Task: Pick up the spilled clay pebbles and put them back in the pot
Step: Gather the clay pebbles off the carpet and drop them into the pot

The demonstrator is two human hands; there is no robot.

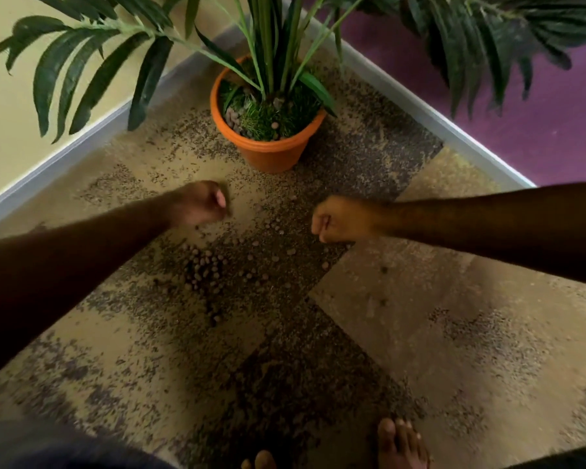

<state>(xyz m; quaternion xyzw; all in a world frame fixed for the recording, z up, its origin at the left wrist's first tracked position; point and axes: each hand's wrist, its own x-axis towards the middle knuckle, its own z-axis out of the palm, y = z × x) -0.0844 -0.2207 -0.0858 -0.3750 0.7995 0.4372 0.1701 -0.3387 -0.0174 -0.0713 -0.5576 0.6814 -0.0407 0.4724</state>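
Note:
Brown clay pebbles (203, 270) lie spilled in a heap on the speckled carpet, with several loose ones (274, 228) scattered toward the pot. The orange pot (268, 154) stands in the corner with a green plant, and a few pebbles (232, 118) lie inside its rim. My left hand (200, 203) hovers left of the pot's base, curled into a tight fist. My right hand (335, 218) is a tight fist too, right of the scattered pebbles. Both fists look closed round handfuls, but what is inside them is hidden.
Grey skirting boards (420, 106) meet behind the pot, with a yellow wall on the left and a purple wall on the right. Long palm leaves (92, 62) hang over the floor on both sides. My bare feet (400, 445) stand at the bottom edge.

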